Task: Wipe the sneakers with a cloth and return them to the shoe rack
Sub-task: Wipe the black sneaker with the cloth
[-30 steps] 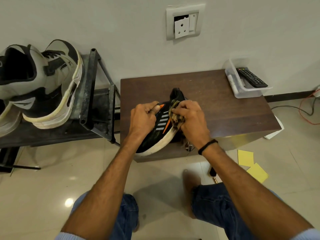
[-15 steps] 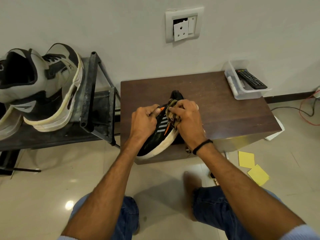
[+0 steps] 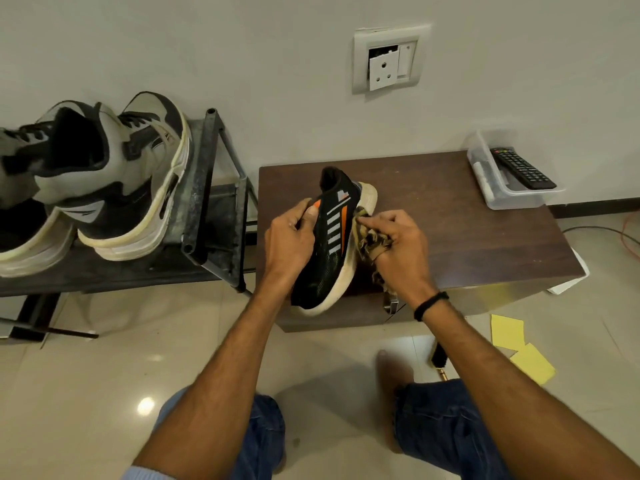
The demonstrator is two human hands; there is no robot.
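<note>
A black sneaker point(image 3: 327, 251) with white and orange stripes and a cream sole lies tilted over the front of the low brown table point(image 3: 467, 216). My left hand point(image 3: 289, 242) grips its upper from the left side. My right hand point(image 3: 398, 247) holds a crumpled brown patterned cloth point(image 3: 372, 244) pressed against the sole's right edge. To the left stands the dark metal shoe rack point(image 3: 204, 188), with a pair of grey and black sneakers point(image 3: 114, 178) on its top shelf.
A clear plastic tray point(image 3: 498, 194) with a black remote point(image 3: 523, 168) sits at the table's far right corner. Yellow paper notes point(image 3: 519, 344) and a dark small object lie on the tiled floor. Cables run along the right wall. My knees are below.
The sneaker has been turned and lifted so more of its striped side and heel show. My right hand with the cloth has slid from the upper down to the sole's right edge.
</note>
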